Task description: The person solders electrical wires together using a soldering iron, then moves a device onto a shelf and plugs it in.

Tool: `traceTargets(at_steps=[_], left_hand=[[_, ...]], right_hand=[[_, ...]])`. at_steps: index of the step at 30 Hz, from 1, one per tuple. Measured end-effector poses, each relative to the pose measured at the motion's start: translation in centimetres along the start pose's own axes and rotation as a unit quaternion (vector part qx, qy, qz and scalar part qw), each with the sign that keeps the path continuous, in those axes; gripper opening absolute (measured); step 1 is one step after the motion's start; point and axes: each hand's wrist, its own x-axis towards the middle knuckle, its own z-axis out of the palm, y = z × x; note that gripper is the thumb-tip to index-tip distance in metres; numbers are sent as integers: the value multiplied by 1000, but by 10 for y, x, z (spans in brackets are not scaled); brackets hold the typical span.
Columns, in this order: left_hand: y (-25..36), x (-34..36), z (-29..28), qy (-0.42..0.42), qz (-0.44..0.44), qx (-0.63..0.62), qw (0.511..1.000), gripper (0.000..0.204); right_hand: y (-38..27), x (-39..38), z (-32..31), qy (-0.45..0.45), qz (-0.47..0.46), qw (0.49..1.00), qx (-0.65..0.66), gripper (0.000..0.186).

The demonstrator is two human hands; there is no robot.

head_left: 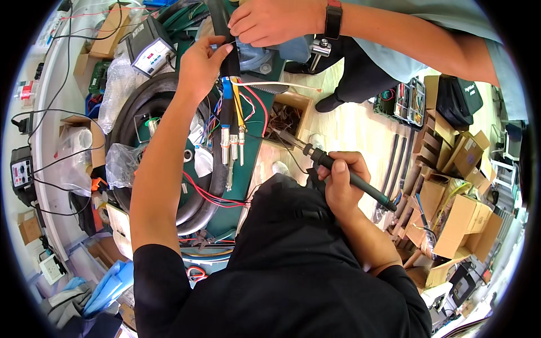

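My left hand [200,61] reaches up and pinches a thick black cable bundle [228,53] with coloured wires and metal connector pins [232,147] hanging from it over a green bench [256,143]. My right hand [340,180] grips a black soldering iron [344,172], its tip pointing up left toward a small wooden box [290,115]. Another person's hand [270,21], with a dark watch on the wrist, holds the same bundle from the top.
A black tyre [127,121] lies on the bench at left with plastic bags beside it. A grey control unit [149,50] sits behind it. Cardboard boxes [459,222] and a parts organiser [408,101] stand on the floor at right.
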Motion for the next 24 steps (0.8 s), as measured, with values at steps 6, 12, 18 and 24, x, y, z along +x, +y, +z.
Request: traceTargets(at_steps=[6,12,18,24], left_hand=[[47,-64,-52,87,-101,-69,989,28],[69,-179,-51,40,-257,-235,937,12],[63,-210,-6,43,-285,-261,921,17],[68,-208,8,19,-316,-260,912,25]], right_hand=[[-1,2,0,-3,11,1000,-1,19],[1,4,5,-13,24,999,-27,21],[9,0,9,-65,43,995,-56,27],[17,-5,17,-65,42,993,-93,23]])
